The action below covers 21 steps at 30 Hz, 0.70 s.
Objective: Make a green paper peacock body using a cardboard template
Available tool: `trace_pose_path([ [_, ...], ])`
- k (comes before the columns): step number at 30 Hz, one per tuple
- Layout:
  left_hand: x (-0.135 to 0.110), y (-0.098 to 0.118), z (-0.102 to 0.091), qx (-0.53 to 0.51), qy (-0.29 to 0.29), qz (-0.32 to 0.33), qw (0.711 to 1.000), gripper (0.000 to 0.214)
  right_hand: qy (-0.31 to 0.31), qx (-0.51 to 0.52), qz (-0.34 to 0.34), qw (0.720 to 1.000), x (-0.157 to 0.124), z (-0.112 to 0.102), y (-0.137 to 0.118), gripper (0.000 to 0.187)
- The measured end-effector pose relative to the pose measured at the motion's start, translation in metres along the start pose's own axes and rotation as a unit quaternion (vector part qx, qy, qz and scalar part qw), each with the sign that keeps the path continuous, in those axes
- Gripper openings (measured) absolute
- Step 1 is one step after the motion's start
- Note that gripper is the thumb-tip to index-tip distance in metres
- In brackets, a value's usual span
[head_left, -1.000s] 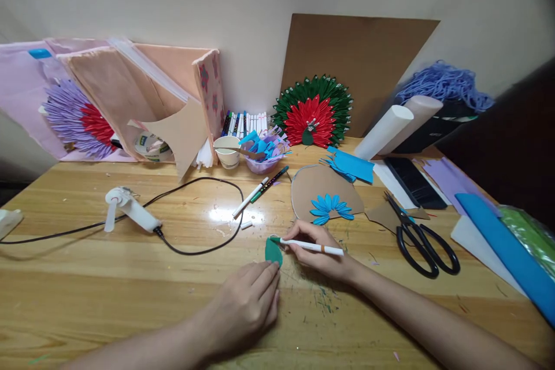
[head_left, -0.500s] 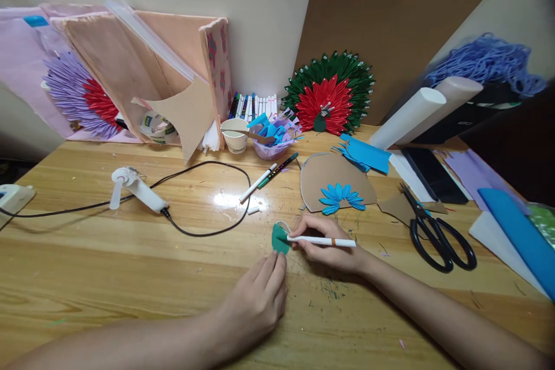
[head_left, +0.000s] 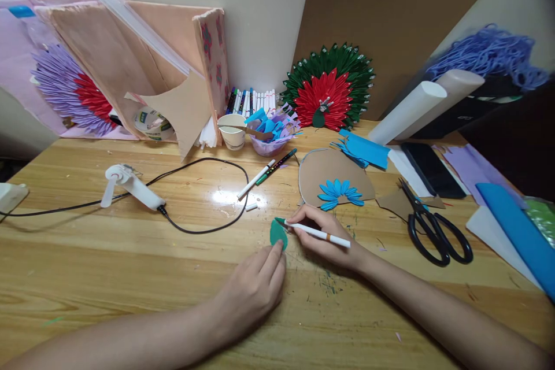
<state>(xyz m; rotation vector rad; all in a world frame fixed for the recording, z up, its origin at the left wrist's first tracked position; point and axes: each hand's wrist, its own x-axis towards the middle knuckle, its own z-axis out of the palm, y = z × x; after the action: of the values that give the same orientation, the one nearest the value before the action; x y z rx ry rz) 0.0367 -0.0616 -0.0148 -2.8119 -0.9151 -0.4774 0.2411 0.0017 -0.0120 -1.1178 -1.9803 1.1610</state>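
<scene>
A small green teardrop-shaped cutout [head_left: 278, 235] lies on the wooden table in front of me. The fingertips of my left hand [head_left: 260, 277] are pressed together on its lower edge and hold it down. Between the fingers of my right hand [head_left: 321, 236] is a white marker [head_left: 323, 233] with a brown band near its end. The marker's tip is at the upper right edge of the cutout, by its pointed top. Beyond my hands rests a rounded cardboard piece [head_left: 338, 169] bearing blue petals [head_left: 340, 192].
Black-handled scissors [head_left: 433, 225] lie to the right. A glue gun [head_left: 134, 188] with a looping black cord sits at left. Behind stand a paper cup [head_left: 233, 137], a bowl of paper scraps [head_left: 269, 147] and a green-and-red peacock craft [head_left: 326, 98]. A phone [head_left: 433, 170] lies at right.
The marker has moved from the cutout's middle up to its pointed top, and its rear end has dipped. The cutout's outline shows more fully. My view has shifted slightly.
</scene>
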Motion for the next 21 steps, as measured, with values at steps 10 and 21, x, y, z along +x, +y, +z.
trace_pose_path([
  [10, 0.0018, -0.0003, -0.0007, 0.018, 0.019, 0.012, 1.0, 0.032, 0.018, -0.007, -0.004, 1.0, -0.0002, 0.0009, 0.0018, 0.012],
  [21, -0.0008, 0.001, 0.0024, 0.011, 0.019, 0.006, 1.0, 0.031, 0.026, -0.013, 0.005, 1.0, -0.0004, 0.0001, 0.0029, 0.014],
])
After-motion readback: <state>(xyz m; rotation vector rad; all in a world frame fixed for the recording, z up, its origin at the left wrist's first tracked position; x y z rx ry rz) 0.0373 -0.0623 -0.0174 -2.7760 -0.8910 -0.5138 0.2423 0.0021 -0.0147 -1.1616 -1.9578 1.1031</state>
